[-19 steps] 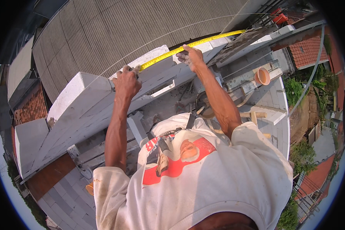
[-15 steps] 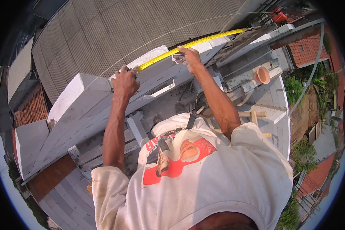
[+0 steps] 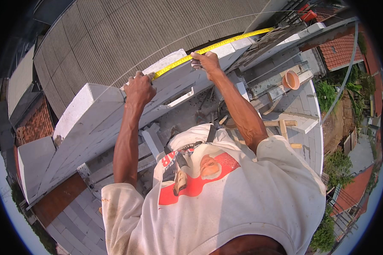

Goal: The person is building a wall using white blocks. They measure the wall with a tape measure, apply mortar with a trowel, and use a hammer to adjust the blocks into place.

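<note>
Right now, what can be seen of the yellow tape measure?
The yellow tape measure is a narrow yellow blade with fine dark markings, pulled out flat along the top of the white block wall. The left hand holds its near end; the right hand presses it midway. It runs on toward the upper right.
</note>
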